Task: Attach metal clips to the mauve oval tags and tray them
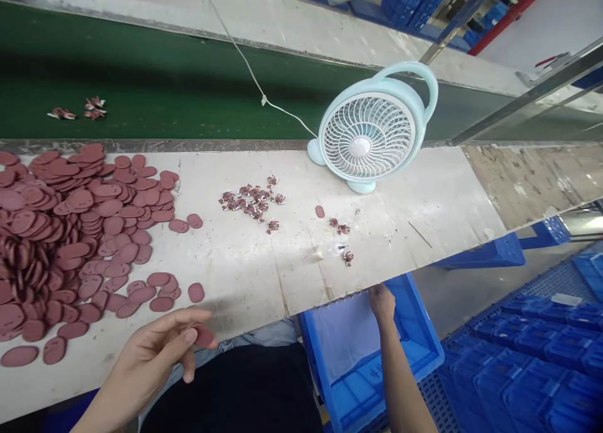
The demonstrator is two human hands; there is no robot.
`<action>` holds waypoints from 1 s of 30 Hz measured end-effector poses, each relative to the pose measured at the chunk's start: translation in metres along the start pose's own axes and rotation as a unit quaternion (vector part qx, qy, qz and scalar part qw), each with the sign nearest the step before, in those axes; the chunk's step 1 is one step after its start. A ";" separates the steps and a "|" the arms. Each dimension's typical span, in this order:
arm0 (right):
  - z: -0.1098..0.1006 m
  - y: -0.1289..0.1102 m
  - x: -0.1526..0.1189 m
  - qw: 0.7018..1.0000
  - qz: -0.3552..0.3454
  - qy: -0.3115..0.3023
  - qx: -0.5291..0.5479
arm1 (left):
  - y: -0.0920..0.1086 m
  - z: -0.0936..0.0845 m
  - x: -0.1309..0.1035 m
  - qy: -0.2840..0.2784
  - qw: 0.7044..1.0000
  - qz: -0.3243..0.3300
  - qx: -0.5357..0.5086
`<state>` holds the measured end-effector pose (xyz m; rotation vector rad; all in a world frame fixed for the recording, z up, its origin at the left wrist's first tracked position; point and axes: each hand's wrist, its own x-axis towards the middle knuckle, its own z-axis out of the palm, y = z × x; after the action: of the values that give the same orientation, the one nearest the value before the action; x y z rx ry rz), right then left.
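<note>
Fingers (pixel 188 315) of the left hand (pixel 157 357) are bent toward the thumb, and a reddish-brown oval piece (pixel 204 337) is pinched at their tips. This piece is held over the near edge of the pale worktop (pixel 245 263); its visible end is pointed to the right, away from the palm, and its long axis seems to be slanted down to the right, though part is covered by the thumb. By the right hand (pixel 382 302), the far side of a blue bin (pixel 321 370) is reached, just below the worktop's edge; its fingertips are hidden, so whether anything is gripped cannot be told. A white sheet (pixel 346 335) is contained in the bin.

At the left, the worktop is covered by a heap of similar ovals (pixel 70 232), laid in many directions. Small brown-and-white clusters (pixel 254 200) are scattered near the middle. A light-blue fan (pixel 360 147) is stood behind them, beside a green strip (pixel 164 87). At the lower right, blue crates (pixel 527 383) are stacked.
</note>
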<state>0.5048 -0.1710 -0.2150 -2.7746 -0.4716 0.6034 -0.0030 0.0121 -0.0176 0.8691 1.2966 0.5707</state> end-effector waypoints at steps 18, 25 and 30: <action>-0.068 -0.188 -0.180 0.841 -0.091 -0.030 0.533 | -0.006 0.045 -0.004 -0.081 0.965 -0.042 -0.244; -0.036 -0.242 -0.163 0.323 0.160 -0.538 0.762 | 0.006 0.043 -0.013 -0.118 0.947 -0.036 -0.295; -0.039 -0.254 -0.166 0.280 0.151 -0.547 0.775 | 0.013 0.039 -0.019 -0.139 0.949 -0.026 -0.281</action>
<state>0.3139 -0.0074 -0.0406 -0.1728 0.4256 1.6457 0.0322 -0.0042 0.0050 0.4181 0.8296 0.7020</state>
